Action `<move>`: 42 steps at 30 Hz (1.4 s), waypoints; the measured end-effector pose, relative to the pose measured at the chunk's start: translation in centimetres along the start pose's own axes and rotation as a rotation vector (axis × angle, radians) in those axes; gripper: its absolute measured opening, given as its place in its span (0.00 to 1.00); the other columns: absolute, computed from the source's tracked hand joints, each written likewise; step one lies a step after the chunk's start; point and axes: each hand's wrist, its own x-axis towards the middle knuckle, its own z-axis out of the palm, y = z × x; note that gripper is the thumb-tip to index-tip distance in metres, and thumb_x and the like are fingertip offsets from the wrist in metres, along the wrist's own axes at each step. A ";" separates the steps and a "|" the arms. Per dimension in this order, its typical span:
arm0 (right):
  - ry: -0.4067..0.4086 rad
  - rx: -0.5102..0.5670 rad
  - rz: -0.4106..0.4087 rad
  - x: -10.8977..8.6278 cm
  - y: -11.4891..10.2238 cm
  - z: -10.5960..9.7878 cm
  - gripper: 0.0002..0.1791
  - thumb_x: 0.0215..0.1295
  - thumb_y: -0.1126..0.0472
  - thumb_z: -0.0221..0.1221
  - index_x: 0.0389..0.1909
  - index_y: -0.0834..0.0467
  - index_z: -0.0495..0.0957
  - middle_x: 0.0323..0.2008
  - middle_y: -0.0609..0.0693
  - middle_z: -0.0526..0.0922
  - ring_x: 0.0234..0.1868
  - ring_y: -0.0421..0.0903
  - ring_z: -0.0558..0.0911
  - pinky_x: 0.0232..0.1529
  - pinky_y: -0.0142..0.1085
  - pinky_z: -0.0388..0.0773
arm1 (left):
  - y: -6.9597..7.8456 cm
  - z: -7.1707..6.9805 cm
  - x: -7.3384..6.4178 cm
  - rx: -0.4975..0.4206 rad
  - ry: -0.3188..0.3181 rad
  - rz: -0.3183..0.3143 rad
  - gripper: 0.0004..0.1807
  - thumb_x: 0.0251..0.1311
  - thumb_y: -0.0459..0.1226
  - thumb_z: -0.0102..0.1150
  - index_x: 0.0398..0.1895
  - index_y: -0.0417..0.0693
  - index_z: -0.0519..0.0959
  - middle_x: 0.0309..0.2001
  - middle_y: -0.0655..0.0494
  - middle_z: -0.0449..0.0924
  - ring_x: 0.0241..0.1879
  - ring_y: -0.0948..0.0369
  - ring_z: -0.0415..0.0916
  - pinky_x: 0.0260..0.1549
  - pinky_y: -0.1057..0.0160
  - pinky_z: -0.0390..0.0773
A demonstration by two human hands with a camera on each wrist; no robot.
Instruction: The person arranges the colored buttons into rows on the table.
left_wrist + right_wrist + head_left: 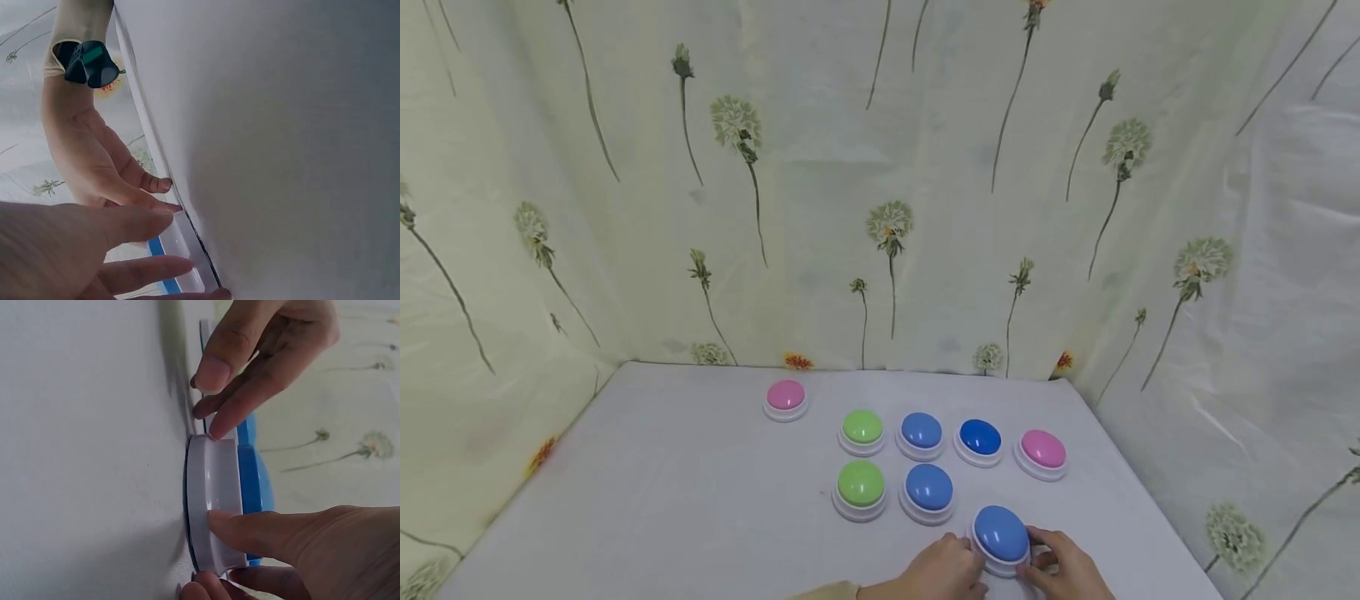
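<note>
A blue push button with a white round base stands on the table's near right part, between both hands. My right hand holds that base from the right. In the right wrist view, the thumb of my right hand lies on the side of the white base, other fingers curling round its near edge. My left hand is at the left side of the button. One fingertip touches the base's rim there, while the thumb of this left hand stands off it.
Behind stand a light blue button, a green button and a back row with green, light blue, dark blue and pink ones. Another pink button sits farther back left. Flowered cloth surrounds the white table.
</note>
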 end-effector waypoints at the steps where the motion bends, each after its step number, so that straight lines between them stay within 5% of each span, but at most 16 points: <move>1: 0.017 0.008 -0.010 0.0 -0.5 -0.3 0.39 0.43 0.50 0.69 0.54 0.66 0.69 0.45 0.55 0.75 0.34 0.40 0.76 0.36 0.36 0.76 | 0.0 0.0 0.1 0.008 -0.021 -0.012 0.11 0.53 0.48 0.61 0.30 0.50 0.81 0.29 0.62 0.79 0.24 0.73 0.68 0.23 0.77 0.69; 7: 0.065 0.012 -0.011 0.7 -1.9 -1.0 0.32 0.47 0.58 0.67 0.53 0.67 0.70 0.47 0.61 0.75 0.35 0.44 0.77 0.37 0.39 0.77 | 0.1 0.0 0.7 0.019 -0.150 -0.075 0.28 0.55 0.53 0.56 0.53 0.44 0.74 0.57 0.49 0.70 0.50 0.61 0.73 0.41 0.69 0.76; 12: 0.082 -0.010 -0.017 1.8 -2.2 -0.8 0.31 0.49 0.59 0.66 0.54 0.67 0.69 0.46 0.61 0.76 0.36 0.45 0.78 0.39 0.42 0.77 | -0.1 0.1 0.9 0.028 -0.175 -0.094 0.35 0.55 0.54 0.55 0.60 0.43 0.67 0.62 0.45 0.63 0.58 0.56 0.66 0.48 0.66 0.73; 17: 0.109 -0.020 -0.050 2.8 -2.7 -0.9 0.30 0.50 0.63 0.65 0.54 0.69 0.69 0.45 0.59 0.76 0.38 0.47 0.78 0.39 0.42 0.77 | -0.5 -0.1 1.4 -0.057 -0.217 -0.157 0.35 0.55 0.55 0.55 0.63 0.47 0.64 0.65 0.47 0.58 0.63 0.55 0.59 0.52 0.63 0.70; 29: 0.158 0.011 -0.132 3.6 -2.7 -1.1 0.28 0.50 0.71 0.61 0.54 0.72 0.68 0.45 0.63 0.75 0.40 0.53 0.80 0.38 0.39 0.78 | -1.2 0.3 1.6 -0.017 -0.032 -0.070 0.25 0.51 0.53 0.59 0.46 0.45 0.77 0.60 0.38 0.64 0.61 0.52 0.62 0.57 0.63 0.64; 36: 0.272 -0.085 -0.098 2.0 -3.8 -1.3 0.28 0.49 0.73 0.55 0.56 0.66 0.68 0.47 0.62 0.72 0.44 0.55 0.75 0.37 0.42 0.78 | -1.3 -0.5 0.4 -0.215 -0.156 -0.088 0.22 0.51 0.52 0.60 0.47 0.53 0.79 0.54 0.54 0.73 0.51 0.66 0.72 0.45 0.68 0.74; 42: 0.261 -0.066 -0.134 0.4 -7.1 -0.8 0.21 0.51 0.71 0.55 0.49 0.57 0.75 0.45 0.52 0.75 0.41 0.45 0.74 0.36 0.34 0.75 | -2.5 -2.3 -1.5 -0.556 -0.327 0.025 0.17 0.59 0.45 0.53 0.49 0.49 0.79 0.41 0.65 0.81 0.37 0.76 0.75 0.35 0.75 0.74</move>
